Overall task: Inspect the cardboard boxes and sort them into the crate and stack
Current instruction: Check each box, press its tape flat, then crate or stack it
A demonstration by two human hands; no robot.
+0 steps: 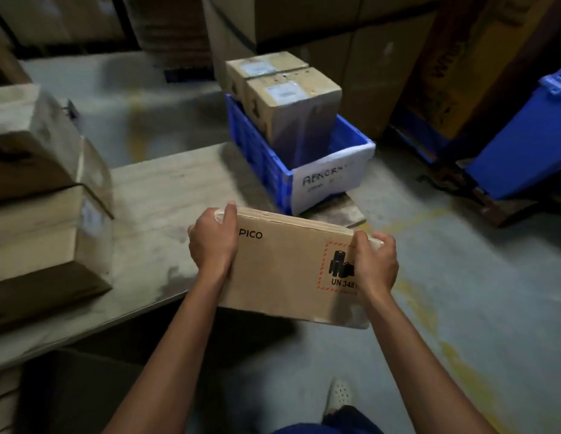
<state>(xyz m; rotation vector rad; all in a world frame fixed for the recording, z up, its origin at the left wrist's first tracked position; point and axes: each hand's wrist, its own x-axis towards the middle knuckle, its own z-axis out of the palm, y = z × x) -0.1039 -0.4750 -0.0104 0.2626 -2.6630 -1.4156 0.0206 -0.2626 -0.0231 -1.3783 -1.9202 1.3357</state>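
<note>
1. While it is held in the air over the near edge of the bench [166, 195], close to the right-hand corner, the flat cardboard box [285, 270] stands tilted on its long side, its printed face towards the camera, with "PICO" at upper left and a red-dashed battery mark at right.
2. The left hand [213, 242] grips the box's left end, thumb hooked over the top edge.
3. The right hand [376, 264] grips the right end, its thumb lying across part of the battery mark.
4. On the far right corner of the bench sits a blue crate [260, 158] with a white paper label [329, 180], handwritten, partly legible as "ABNORM".
5. Two taped cardboard boxes [291, 98] stand upright in the crate's far end, touching each other and rising above its rim.
6. At the bench's left edge, a stack of cardboard boxes [38, 195] is piled up.
7. Off the bench to the right, a second blue bin [523, 145] leans over the concrete floor [460, 308]; large cartons [304, 23] line the back.
</note>
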